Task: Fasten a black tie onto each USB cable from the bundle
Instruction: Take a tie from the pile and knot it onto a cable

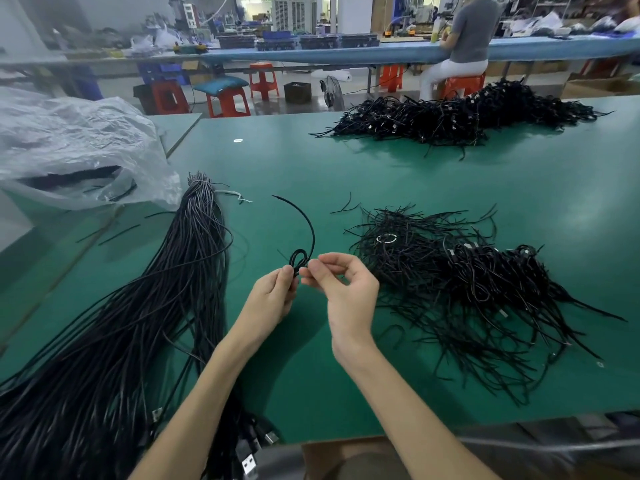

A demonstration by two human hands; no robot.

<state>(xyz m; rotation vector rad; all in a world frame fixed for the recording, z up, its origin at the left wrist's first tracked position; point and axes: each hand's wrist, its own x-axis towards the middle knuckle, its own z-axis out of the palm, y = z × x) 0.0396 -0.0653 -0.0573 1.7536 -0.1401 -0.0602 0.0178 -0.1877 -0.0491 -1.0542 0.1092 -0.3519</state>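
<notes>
Pinching a small loop of thin black tie (300, 258) above the middle of the green desk (519, 188), the left hand (273, 299) and right hand (346, 289) have their fingers closed on it. It looks light, springy and slippery, best gripped right at the crossing. The USB cable bundle (145, 306) lies along the desk's left edge.

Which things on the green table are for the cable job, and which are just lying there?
For the job:
left hand
right hand
looped cable
cable bundle
pile of ties

Just lying about:
plastic bag
orange stools
</notes>
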